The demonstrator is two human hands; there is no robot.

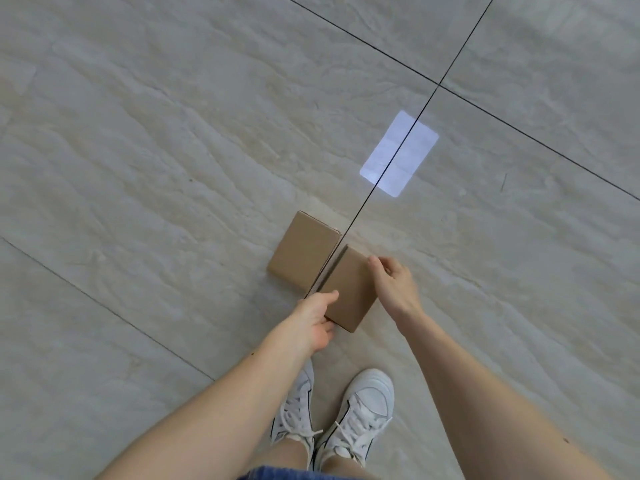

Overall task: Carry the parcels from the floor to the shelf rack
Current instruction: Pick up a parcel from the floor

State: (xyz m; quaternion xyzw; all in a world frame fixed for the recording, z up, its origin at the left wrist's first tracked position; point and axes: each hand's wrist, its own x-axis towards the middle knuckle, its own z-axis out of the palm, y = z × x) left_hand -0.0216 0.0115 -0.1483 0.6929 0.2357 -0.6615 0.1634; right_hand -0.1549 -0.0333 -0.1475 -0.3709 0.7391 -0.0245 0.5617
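Two plain brown cardboard parcels lie side by side on the tiled floor. The nearer parcel [349, 289] is gripped from both sides: my left hand [317, 323] holds its near left corner and my right hand [394, 284] clasps its right edge. Whether it rests on the floor or is slightly raised I cannot tell. The farther parcel [303, 251] lies flat just to the left of it, touched by neither hand. The shelf rack is out of view.
Pale marbled floor tiles [173, 150] with dark grout lines stretch all around. A bright rectangular light reflection [398, 154] shines beyond the parcels. My white sneakers [363, 407] stand just behind the nearer parcel.
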